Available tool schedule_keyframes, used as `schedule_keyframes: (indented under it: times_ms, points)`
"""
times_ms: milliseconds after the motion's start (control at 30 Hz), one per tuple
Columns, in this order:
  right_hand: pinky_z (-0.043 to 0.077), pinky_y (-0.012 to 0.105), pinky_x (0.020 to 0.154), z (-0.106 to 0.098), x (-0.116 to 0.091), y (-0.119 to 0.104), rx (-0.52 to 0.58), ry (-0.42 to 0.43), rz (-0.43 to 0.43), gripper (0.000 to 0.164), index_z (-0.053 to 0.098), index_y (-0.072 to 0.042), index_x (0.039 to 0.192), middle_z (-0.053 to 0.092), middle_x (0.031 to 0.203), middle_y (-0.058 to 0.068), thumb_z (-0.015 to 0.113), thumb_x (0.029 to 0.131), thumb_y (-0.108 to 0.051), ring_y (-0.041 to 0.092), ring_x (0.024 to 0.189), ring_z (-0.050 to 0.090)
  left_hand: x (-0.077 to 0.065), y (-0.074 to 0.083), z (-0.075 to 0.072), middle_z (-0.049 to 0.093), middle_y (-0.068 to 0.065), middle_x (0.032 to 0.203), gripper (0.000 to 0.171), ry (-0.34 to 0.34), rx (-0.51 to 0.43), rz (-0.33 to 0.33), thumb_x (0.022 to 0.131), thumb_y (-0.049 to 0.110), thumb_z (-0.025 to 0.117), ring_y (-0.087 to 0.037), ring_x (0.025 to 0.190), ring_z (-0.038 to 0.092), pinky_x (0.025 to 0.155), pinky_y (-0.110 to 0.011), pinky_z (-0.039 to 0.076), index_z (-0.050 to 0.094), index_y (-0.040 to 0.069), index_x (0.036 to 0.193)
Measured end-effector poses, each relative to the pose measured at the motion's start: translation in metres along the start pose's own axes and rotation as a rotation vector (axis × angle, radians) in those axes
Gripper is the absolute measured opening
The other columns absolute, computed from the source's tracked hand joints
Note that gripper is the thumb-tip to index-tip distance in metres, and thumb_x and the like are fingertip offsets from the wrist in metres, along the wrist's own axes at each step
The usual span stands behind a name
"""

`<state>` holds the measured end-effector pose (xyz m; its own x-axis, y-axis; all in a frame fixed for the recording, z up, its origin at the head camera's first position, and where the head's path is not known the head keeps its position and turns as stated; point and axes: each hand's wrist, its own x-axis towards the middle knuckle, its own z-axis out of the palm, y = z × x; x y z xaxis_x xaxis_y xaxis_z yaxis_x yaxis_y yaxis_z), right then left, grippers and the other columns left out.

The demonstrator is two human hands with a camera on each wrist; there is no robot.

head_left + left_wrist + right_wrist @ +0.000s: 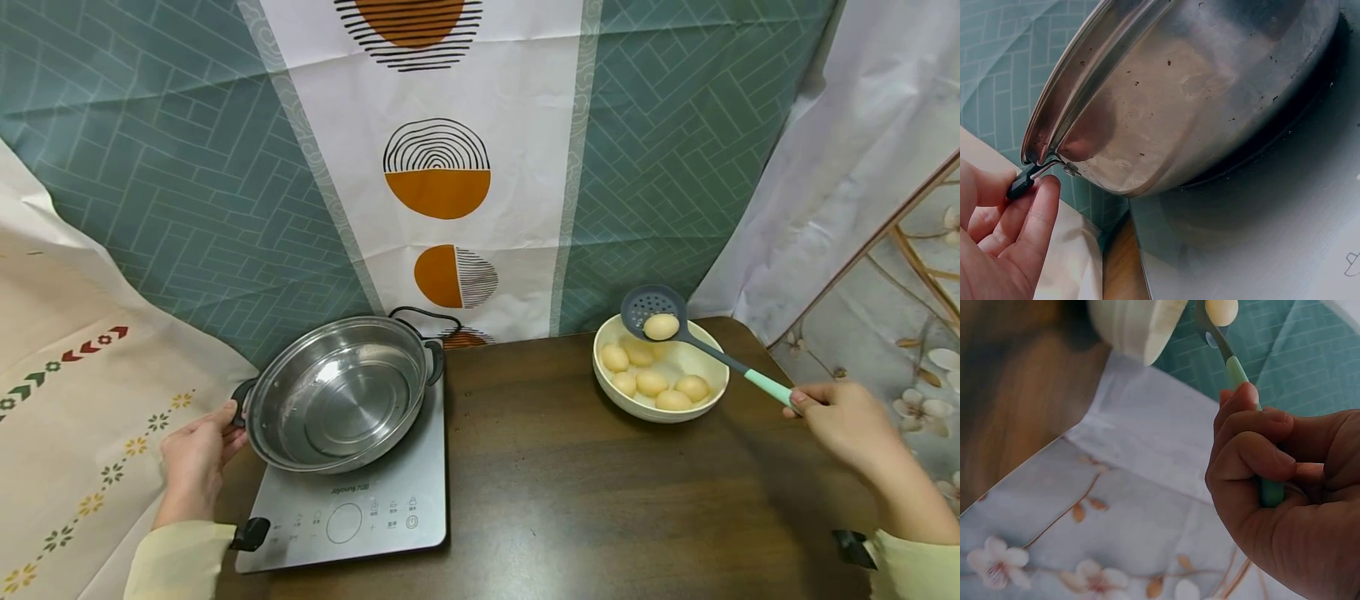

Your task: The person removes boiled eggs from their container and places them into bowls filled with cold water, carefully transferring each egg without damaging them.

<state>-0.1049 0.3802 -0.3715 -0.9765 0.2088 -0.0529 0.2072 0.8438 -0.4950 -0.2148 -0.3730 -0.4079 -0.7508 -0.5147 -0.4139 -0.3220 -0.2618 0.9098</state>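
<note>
My left hand pinches the black side handle of a wide steel pot between thumb and fingers. Nothing lies in the pot, which sits on an induction cooker. On the right, my right hand grips the mint-green handle end of a grey skimmer, with curled fingers in the right wrist view. One pale yellow, egg-shaped piece rests in the skimmer's perforated head. Below it stands a cream bowl with several similar pieces inside.
Both cooker and bowl stand on a dark brown wooden table. A black cord runs behind the pot. Patterned cloths hang at the back, left and right.
</note>
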Motion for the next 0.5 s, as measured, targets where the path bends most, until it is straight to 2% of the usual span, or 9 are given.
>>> schedule_keyframes:
  times_ms: [200,500]
  points:
    - [0.032,0.025,0.054,-0.001,-0.005,0.017,-0.026,-0.003,0.039,0.044,0.067,0.005,0.100,0.062,0.100,0.031,0.038,0.101,-0.029,0.025,0.075,0.052,0.000,-0.001,-0.001,0.068,0.002,0.064,0.011,0.004,0.002,-0.003,0.075,0.025,0.079,-0.015,0.055,0.068,0.058,-0.031,0.061,0.073,0.016,0.074]
    - [0.031,0.025,0.052,0.002,-0.007,0.030,-0.065,-0.018,0.052,0.044,0.068,0.003,0.099,0.064,0.095,0.027,0.039,0.101,-0.030,0.024,0.068,0.049,0.000,0.000,0.000,0.069,0.002,0.064,0.010,0.005,-0.014,-0.004,0.074,0.023,0.079,-0.015,0.056,0.068,0.057,-0.031,0.061,0.073,0.016,0.074]
